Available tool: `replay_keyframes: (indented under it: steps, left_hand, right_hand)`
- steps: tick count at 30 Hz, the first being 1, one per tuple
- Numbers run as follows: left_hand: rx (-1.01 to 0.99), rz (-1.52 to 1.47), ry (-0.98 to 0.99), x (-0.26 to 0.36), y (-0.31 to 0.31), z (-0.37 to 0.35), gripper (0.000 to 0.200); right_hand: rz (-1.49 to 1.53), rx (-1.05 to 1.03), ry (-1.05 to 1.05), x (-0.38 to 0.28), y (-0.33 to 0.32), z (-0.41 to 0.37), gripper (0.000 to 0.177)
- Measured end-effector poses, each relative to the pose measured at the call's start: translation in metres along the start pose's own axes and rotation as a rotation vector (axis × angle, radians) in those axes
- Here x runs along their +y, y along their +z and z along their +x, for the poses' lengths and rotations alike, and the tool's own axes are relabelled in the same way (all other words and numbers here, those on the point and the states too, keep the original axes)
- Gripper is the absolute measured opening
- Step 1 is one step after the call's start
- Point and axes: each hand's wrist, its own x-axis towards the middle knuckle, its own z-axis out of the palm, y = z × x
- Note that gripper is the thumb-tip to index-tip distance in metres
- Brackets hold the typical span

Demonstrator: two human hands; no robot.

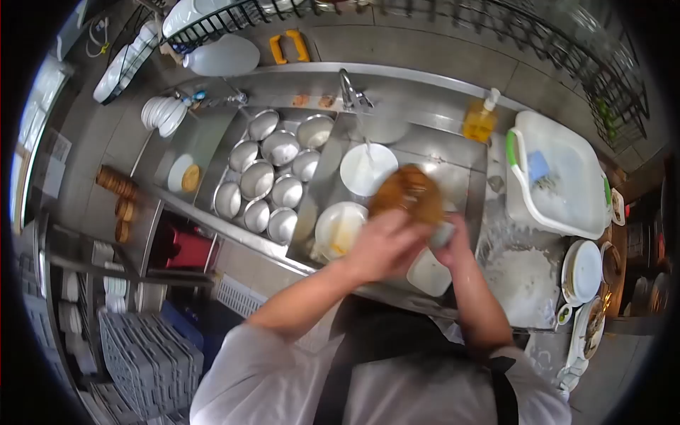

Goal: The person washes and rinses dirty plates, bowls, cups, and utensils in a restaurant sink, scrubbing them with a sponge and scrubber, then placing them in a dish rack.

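Over the sink (pixel 467 185), my left hand (pixel 382 244) is closed on the near edge of a round brown wooden-looking plate (pixel 405 188), blurred by motion. At its right side, my right hand (pixel 455 239) is closed around a small pale grey-green thing (pixel 442 234), too blurred to name. Below the faucet (pixel 350 91) lies a white bowl (pixel 368 170) with water running into it. Nearer to me is a white plate (pixel 331 232) with yellow-orange residue, left of my left hand. A pale rectangular dish (pixel 429 275) sits below my hands, partly covered by them.
Several metal bowls (pixel 257 179) fill the middle basin. A soap pump bottle (pixel 481 117) stands at the back ledge. On the right are a white tub (pixel 562 205) with a blue cloth (pixel 538 166) and stacked plates (pixel 585 272). A black wire rack (pixel 538 32) hangs above.
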Motion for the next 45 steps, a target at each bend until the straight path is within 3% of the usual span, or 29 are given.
replay_keyframes:
  steps: [1,4,6,9,13,14,15,18,20,22,24,25,27,28,29,31,32,33,35,36,37,39,40,41,42,43,45]
  left_hand:
    - [-0.004,0.105,-0.107,-0.038,-0.018,-0.023,0.038]
    - [-0.041,0.324,-0.329,-0.16,-0.076,-0.075,0.038]
    - [-0.051,0.507,-0.421,-0.241,-0.104,-0.112,0.037]
    - [-0.126,0.651,-0.529,-0.319,-0.147,-0.137,0.035]
    - [-0.158,0.819,-0.547,-0.404,-0.188,-0.167,0.029]
    - [-0.177,0.89,-0.57,-0.42,-0.201,-0.169,0.028]
    - [-0.2,0.949,-0.592,-0.434,-0.216,-0.17,0.026]
    - [-0.337,1.14,-0.707,-0.471,-0.263,-0.172,0.027]
    - [-0.394,1.182,-0.861,-0.493,-0.288,-0.171,0.033]
    - [-0.166,1.46,-0.895,-0.528,-0.278,-0.182,0.045]
    - [-0.085,1.247,-0.861,-0.498,-0.244,-0.135,0.059]
    - [-0.079,0.785,-0.886,-0.468,-0.223,-0.097,0.07]
    - [0.081,-0.627,-0.938,-0.487,-0.114,-0.086,0.072]
    - [0.027,-0.714,-1.027,-0.416,-0.093,-0.036,0.079]
    - [0.026,-1.244,-1.171,-0.407,-0.033,-0.033,0.082]
    - [-0.071,-1.852,-1.352,-0.348,0.003,0.027,0.084]
    - [-0.044,-2.14,-1.318,-0.343,0.022,0.041,0.081]
    - [0.003,-2.279,-1.309,-0.352,0.045,0.047,0.07]
    - [-0.133,-2.206,-0.99,-0.364,0.077,0.051,0.058]
    - [-0.004,-2.209,-1.054,-0.359,0.07,0.052,0.049]
    - [-0.035,-2.208,-1.062,-0.348,0.066,0.051,0.049]
    - [0.056,-2.155,-1.306,-0.332,0.065,0.051,0.047]
    - [0.042,-2.296,-1.244,-0.328,0.086,0.049,0.047]
    - [0.047,-2.136,-0.932,-0.345,0.116,0.031,0.046]
    - [0.062,-1.963,-0.614,-0.366,0.134,0.023,0.044]
    - [-0.22,-2.354,-0.818,-0.372,0.104,0.038,0.047]
    - [-0.022,-2.277,-0.948,-0.356,0.069,0.048,0.05]
  right_hand:
    - [-0.404,0.066,0.012,-0.001,0.034,0.029,0.073]
    - [-1.451,0.148,-0.205,0.014,0.067,0.16,0.092]
    - [-1.676,0.319,-0.173,0.006,0.113,0.211,0.097]
    - [-1.762,0.474,-0.14,0.001,0.149,0.263,0.098]
    - [-1.838,0.312,-0.265,0.008,0.141,0.305,0.097]
    - [-1.745,0.324,-0.156,0.008,0.142,0.308,0.095]
    - [-1.742,0.264,-0.185,0.009,0.146,0.304,0.091]
    - [-1.773,0.184,-0.261,0.028,0.113,0.335,0.089]
    - [-1.684,0.177,-0.147,0.025,0.104,0.337,0.098]
    - [-1.719,0.215,-0.161,0.019,0.126,0.327,0.101]
    - [-1.699,0.271,-0.177,0.019,0.126,0.328,0.099]
    - [-1.759,0.267,-0.227,0.017,0.129,0.332,0.097]
    - [-1.785,0.317,-0.28,0.019,0.139,0.323,0.094]
    - [-1.761,0.353,-0.291,0.017,0.15,0.314,0.092]
    - [-1.81,0.345,-0.229,0.012,0.166,0.301,0.087]
    - [-1.858,0.362,-0.163,0.009,0.189,0.287,0.082]
    - [-1.858,0.297,-0.162,0.013,0.193,0.281,0.074]
    - [-1.86,0.233,-0.159,0.014,0.192,0.273,0.066]
    - [-2.025,-0.063,-0.727,0.031,0.142,0.26,0.055]
    - [-2.029,-0.159,-0.766,0.024,0.134,0.241,0.051]
    - [-2.024,-0.128,-0.766,0.017,0.128,0.233,0.051]
    - [-2.232,0.201,-0.488,-0.006,0.125,0.224,0.051]
    - [-2.395,0.211,-0.575,-0.001,0.13,0.229,0.051]
    - [-2.293,0.128,-0.391,0.009,0.138,0.236,0.05]
    - [-2.072,0.094,-0.531,0.015,0.136,0.234,0.044]
    - [-1.855,0.035,-0.659,0.021,0.134,0.232,0.042]
    - [-1.938,0.066,-1.151,0.014,0.09,0.246,0.033]
